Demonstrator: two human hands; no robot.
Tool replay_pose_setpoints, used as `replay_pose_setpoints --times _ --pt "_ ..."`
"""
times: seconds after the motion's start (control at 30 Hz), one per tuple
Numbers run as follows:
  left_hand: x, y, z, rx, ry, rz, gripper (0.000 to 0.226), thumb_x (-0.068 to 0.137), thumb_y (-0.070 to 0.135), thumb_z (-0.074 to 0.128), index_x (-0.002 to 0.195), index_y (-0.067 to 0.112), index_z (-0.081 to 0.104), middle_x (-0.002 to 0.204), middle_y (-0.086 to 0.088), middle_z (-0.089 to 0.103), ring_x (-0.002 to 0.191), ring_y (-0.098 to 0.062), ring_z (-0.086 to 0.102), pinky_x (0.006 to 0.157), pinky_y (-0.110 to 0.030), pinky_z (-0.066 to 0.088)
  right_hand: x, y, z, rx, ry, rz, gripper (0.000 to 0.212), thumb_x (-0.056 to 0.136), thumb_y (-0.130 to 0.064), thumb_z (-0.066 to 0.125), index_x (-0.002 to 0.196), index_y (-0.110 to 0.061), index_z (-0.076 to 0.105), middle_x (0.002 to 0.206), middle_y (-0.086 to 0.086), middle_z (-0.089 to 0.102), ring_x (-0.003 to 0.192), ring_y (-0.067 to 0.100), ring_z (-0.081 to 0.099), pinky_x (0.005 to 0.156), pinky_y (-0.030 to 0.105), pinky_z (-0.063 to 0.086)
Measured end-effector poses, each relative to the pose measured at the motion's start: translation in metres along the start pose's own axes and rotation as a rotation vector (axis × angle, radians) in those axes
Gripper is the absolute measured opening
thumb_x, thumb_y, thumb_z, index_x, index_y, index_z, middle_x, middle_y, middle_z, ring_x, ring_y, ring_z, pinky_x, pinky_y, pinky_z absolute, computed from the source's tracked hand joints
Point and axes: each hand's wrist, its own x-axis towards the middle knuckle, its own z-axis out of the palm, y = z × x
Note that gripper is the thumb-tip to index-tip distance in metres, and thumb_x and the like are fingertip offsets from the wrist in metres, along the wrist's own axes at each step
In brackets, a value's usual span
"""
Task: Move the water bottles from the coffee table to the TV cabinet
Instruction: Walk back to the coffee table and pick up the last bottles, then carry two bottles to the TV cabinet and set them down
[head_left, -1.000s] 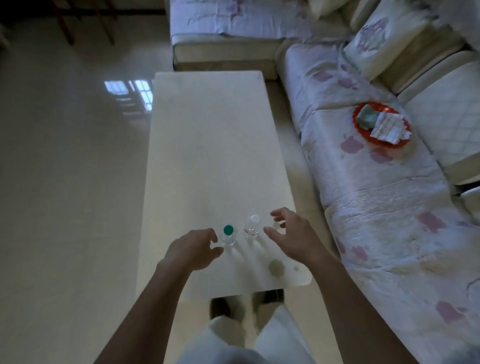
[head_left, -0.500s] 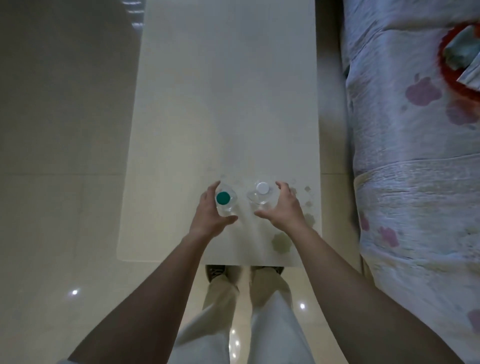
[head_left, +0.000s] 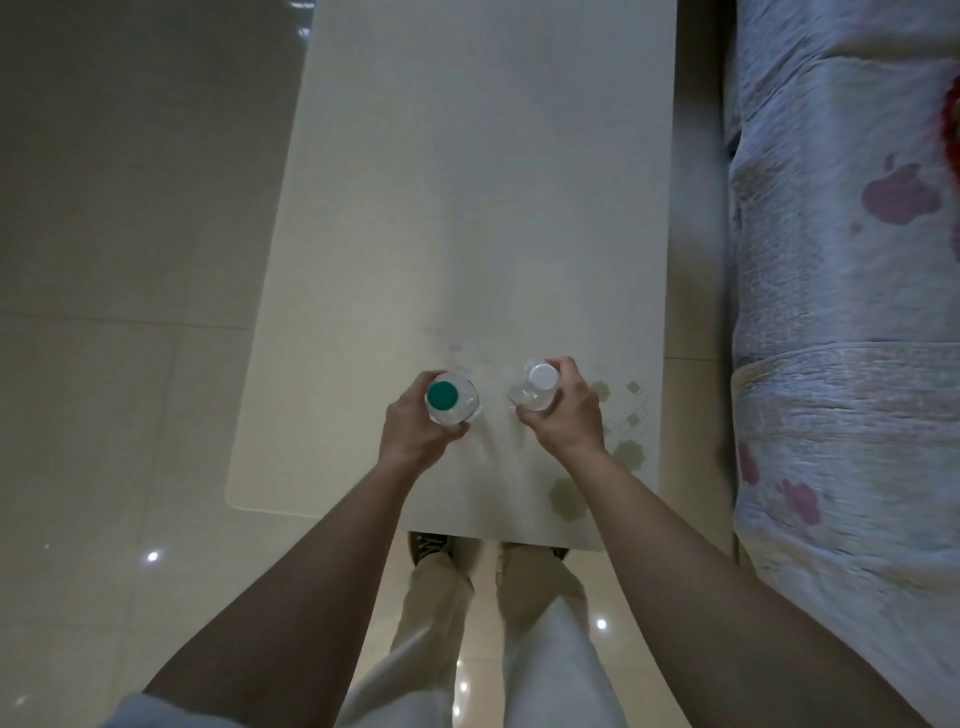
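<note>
— Bottles first: we see a clear plastic water bottle with a green cap (head_left: 448, 401) wrapped in the left hand (head_left: 415, 431), and a clear plastic water bottle with a white cap (head_left: 535, 389) wrapped in the right hand (head_left: 563, 415).

— Both grips look closed around the bodies, over the near end of the pale rectangular coffee table (head_left: 467, 182). We can't tell if the bases have left the top.

— So we judge this as the pick-up step, both bottles at once.

— Next we need a clean lift, then a turn away from the floral-covered sofa (head_left: 841, 364). We see no TV cabinet, so it has to be found first.
</note>
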Motion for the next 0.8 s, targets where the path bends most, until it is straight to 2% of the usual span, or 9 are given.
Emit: replay_pose_setpoints --times 0.13,0.23,0.3,0.37,0.43,0.5,0.63,0.73,0.8 --pt "-0.017 0.004 -0.014 -0.041 0.006 0.014 0.066 0.07 0.019 0.089 0.127 0.026 0.058 0.11 0.005 0.064 0.103 -0.016 0.058 0.083 -0.022 0.043 -0.016 -0.004 -0.018 0.019 0.012 -0.015 0.053 0.07 -0.031 0.088 0.111 -0.025 0.054 0.098 -0.007 0.064 0.089 0.019 0.062 0.075 0.034 0.053" --pt "-0.037 0.014 -0.032 -0.053 0.03 0.059 0.066 0.069 0.02 0.09 0.126 0.024 0.059 0.111 0.006 0.065 0.101 -0.015 0.058 0.074 -0.013 0.04 -0.033 -0.017 -0.036 0.025 0.023 -0.056 0.056 0.066 -0.037 0.09 0.11 -0.024 0.058 0.095 -0.01 0.063 0.087 0.015 0.06 0.072 0.031 0.051" --pt "-0.053 0.024 -0.046 -0.078 0.065 0.091 0.064 0.068 0.021 0.091 0.124 0.023 0.06 0.112 0.006 0.066 0.101 -0.014 0.059 0.072 -0.009 0.04 -0.047 -0.031 -0.051 0.04 0.024 -0.097 0.057 0.066 -0.038 0.091 0.111 -0.024 0.059 0.096 -0.011 0.063 0.088 0.013 0.058 0.067 0.022 0.046" --pt "-0.074 0.037 -0.064 -0.122 0.112 0.117 0.064 0.066 0.023 0.092 0.122 0.024 0.061 0.112 0.007 0.067 0.102 -0.016 0.061 0.076 -0.014 0.044 -0.065 -0.048 -0.068 0.064 0.048 -0.147 0.058 0.065 -0.038 0.091 0.112 -0.023 0.061 0.099 -0.01 0.064 0.089 0.011 0.057 0.064 0.013 0.039" --pt "-0.097 0.052 -0.085 -0.16 0.167 0.154 0.064 0.064 0.027 0.093 0.12 0.026 0.062 0.112 0.009 0.067 0.102 -0.016 0.062 0.083 -0.025 0.051 -0.085 -0.07 -0.088 0.091 0.075 -0.213 0.059 0.064 -0.039 0.091 0.113 -0.022 0.062 0.102 -0.007 0.067 0.091 0.012 0.059 0.068 0.016 0.04" --pt "-0.123 0.066 -0.107 -0.186 0.222 0.198 0.063 0.063 0.031 0.093 0.118 0.029 0.062 0.11 0.014 0.067 0.101 -0.009 0.062 0.088 -0.032 0.054 -0.106 -0.094 -0.106 0.148 0.077 -0.275 0.062 0.064 -0.039 0.09 0.117 -0.022 0.061 0.107 -0.006 0.065 0.097 0.014 0.06 0.076 0.021 0.045" --pt "-0.186 0.096 -0.147 -0.267 0.366 0.261 0.062 0.064 0.034 0.093 0.116 0.038 0.06 0.108 0.027 0.065 0.103 0.004 0.061 0.089 -0.027 0.053 -0.149 -0.143 -0.142 0.314 0.053 -0.446 0.069 0.061 -0.038 0.092 0.12 -0.025 0.058 0.112 -0.006 0.06 0.103 0.011 0.061 0.088 0.028 0.055" --pt "-0.234 0.113 -0.171 -0.335 0.475 0.298 0.062 0.065 0.037 0.092 0.118 0.037 0.06 0.105 0.03 0.067 0.102 0.009 0.061 0.084 -0.018 0.049 -0.179 -0.183 -0.164 0.404 -0.033 -0.572 0.067 0.062 -0.032 0.094 0.118 -0.03 0.057 0.114 -0.005 0.059 0.106 0.009 0.062 0.084 0.016 0.054" --pt "-0.262 0.119 -0.185 -0.433 0.538 0.331 0.061 0.065 0.04 0.09 0.119 0.034 0.062 0.108 0.025 0.069 0.104 0.002 0.064 0.086 -0.021 0.052 -0.198 -0.207 -0.175 0.433 -0.1 -0.663 0.062 0.062 -0.028 0.094 0.113 -0.034 0.059 0.114 -0.002 0.06 0.106 0.01 0.064 0.083 0.015 0.055"
